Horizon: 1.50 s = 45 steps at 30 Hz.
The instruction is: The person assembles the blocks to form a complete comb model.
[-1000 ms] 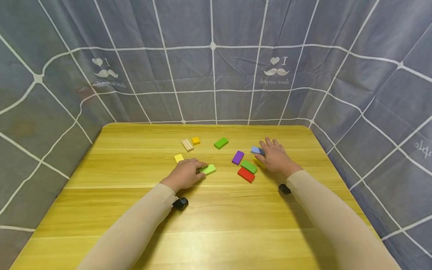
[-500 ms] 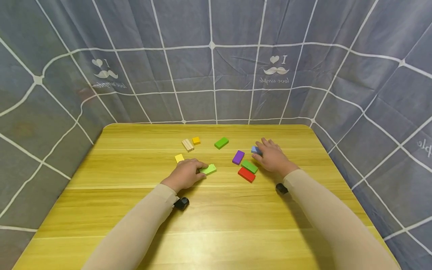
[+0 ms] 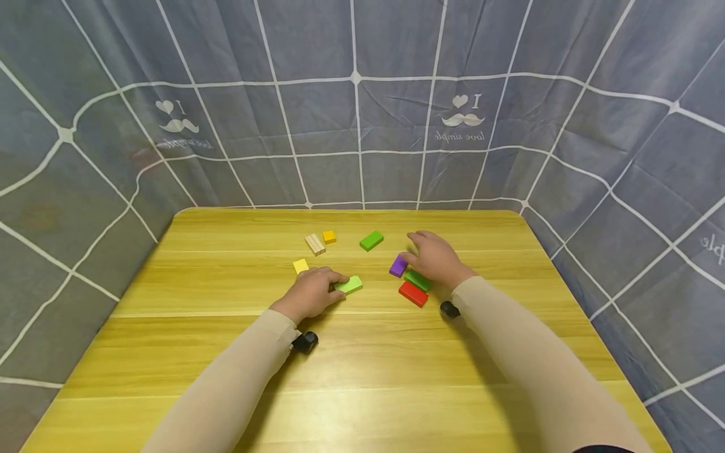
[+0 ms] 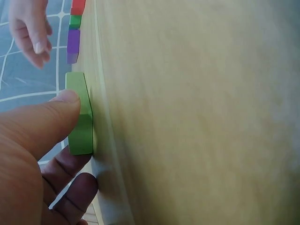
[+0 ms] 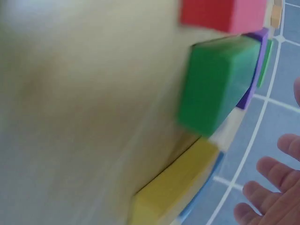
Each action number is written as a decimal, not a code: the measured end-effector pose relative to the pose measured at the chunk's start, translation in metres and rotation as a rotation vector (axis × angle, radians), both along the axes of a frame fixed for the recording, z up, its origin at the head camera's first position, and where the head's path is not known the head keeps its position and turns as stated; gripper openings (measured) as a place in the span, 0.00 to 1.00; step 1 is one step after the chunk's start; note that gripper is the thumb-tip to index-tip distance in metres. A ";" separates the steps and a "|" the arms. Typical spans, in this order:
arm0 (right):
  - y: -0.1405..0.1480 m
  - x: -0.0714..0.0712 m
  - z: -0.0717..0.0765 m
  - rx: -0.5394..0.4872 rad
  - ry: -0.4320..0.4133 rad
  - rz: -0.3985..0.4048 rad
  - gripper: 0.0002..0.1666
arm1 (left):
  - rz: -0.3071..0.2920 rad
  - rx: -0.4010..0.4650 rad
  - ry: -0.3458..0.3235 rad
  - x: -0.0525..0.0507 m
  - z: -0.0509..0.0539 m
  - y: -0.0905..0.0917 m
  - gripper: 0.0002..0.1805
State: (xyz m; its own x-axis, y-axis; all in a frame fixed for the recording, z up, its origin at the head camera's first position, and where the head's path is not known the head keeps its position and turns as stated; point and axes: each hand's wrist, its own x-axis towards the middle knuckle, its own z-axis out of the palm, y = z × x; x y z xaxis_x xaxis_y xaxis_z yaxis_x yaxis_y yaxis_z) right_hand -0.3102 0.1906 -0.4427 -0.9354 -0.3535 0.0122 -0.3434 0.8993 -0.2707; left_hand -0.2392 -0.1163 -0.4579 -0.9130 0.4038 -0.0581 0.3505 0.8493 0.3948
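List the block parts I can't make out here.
Head view: light green block, its left end behind the left hand.
Left wrist: red block, cut off by the top edge.
Right wrist: yellow block, cut off by the bottom edge; blue block, mostly behind the yellow block.

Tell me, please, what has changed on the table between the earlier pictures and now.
The right grip has moved to the left, from over the blue block toward the purple block; no block was visibly taken or let go. The left grip still holds the light green block, and the purple block and red block lie as before.
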 end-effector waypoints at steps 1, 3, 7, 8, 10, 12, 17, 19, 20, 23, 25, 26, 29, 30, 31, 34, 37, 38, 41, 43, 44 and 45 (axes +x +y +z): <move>-0.005 -0.002 0.001 -0.010 -0.002 0.001 0.42 | 0.001 0.001 -0.001 0.000 0.000 -0.001 0.24; -0.014 -0.007 0.002 -0.028 -0.011 -0.004 0.43 | 0.006 0.005 -0.004 -0.001 0.000 -0.002 0.24; -0.032 -0.016 0.004 -0.057 -0.049 -0.017 0.44 | 0.014 0.022 -0.009 -0.004 -0.002 -0.003 0.24; -0.037 -0.018 0.004 -0.066 -0.061 -0.022 0.44 | 0.016 0.026 -0.012 -0.005 -0.003 -0.003 0.24; -0.046 -0.023 0.004 -0.082 -0.085 -0.032 0.44 | 0.017 0.032 -0.019 -0.006 -0.006 -0.003 0.24; -0.053 -0.027 0.003 -0.088 -0.098 -0.038 0.45 | 0.018 0.033 -0.027 -0.007 -0.008 -0.003 0.24; -0.069 -0.035 0.000 -0.084 -0.116 -0.048 0.47 | 0.025 0.036 -0.031 -0.007 -0.008 -0.001 0.24; -0.074 -0.038 -0.001 -0.080 -0.135 -0.063 0.48 | 0.029 0.044 -0.035 -0.006 -0.007 0.000 0.24; -0.076 -0.039 -0.002 -0.074 -0.144 -0.071 0.48 | 0.033 0.048 -0.039 -0.006 -0.007 0.000 0.24; -0.079 -0.043 -0.006 -0.051 -0.163 -0.093 0.49 | 0.043 0.053 -0.045 -0.005 -0.006 0.001 0.24; -0.081 -0.045 -0.008 -0.036 -0.166 -0.103 0.49 | 0.050 0.052 -0.046 -0.004 -0.007 0.001 0.24; -0.082 -0.046 -0.009 -0.031 -0.165 -0.107 0.49 | 0.054 0.051 -0.045 -0.004 -0.007 0.001 0.24; -0.084 -0.050 -0.012 -0.025 -0.160 -0.113 0.48 | 0.061 0.053 -0.045 -0.004 -0.007 0.000 0.23; -0.084 -0.050 -0.013 -0.022 -0.159 -0.113 0.48 | 0.063 0.055 -0.046 -0.004 -0.007 0.000 0.23; -0.084 -0.051 -0.015 -0.023 -0.156 -0.113 0.47 | 0.065 0.058 -0.048 -0.004 -0.008 0.000 0.23; -0.084 -0.052 -0.020 -0.035 -0.146 -0.108 0.45 | 0.069 0.064 -0.054 -0.004 -0.008 -0.001 0.23; -0.084 -0.052 -0.022 -0.049 -0.142 -0.097 0.43 | 0.074 0.070 -0.057 -0.005 -0.010 -0.001 0.23; -0.083 -0.053 -0.022 -0.052 -0.147 -0.094 0.43 | 0.073 0.072 -0.055 -0.006 -0.010 -0.001 0.23; -0.080 -0.056 -0.021 -0.041 -0.160 -0.075 0.43 | 0.075 0.084 -0.049 -0.006 -0.011 -0.001 0.23; -0.077 -0.059 -0.019 -0.049 -0.173 -0.070 0.43 | 0.075 0.093 -0.047 -0.006 -0.011 -0.001 0.23; -0.075 -0.060 -0.017 -0.054 -0.177 -0.069 0.43 | 0.076 0.096 -0.046 -0.006 -0.010 -0.001 0.23; -0.074 -0.061 -0.016 -0.054 -0.179 -0.066 0.42 | 0.078 0.099 -0.046 -0.006 -0.010 -0.001 0.23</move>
State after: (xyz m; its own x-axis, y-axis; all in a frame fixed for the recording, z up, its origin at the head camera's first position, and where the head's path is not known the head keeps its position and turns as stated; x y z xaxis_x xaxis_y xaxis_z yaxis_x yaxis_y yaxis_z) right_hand -0.3713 0.1167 -0.4587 -0.9454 -0.2950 -0.1390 -0.2264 0.9006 -0.3710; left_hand -0.2456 -0.1177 -0.4679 -0.9390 0.3379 -0.0637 0.2651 0.8294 0.4918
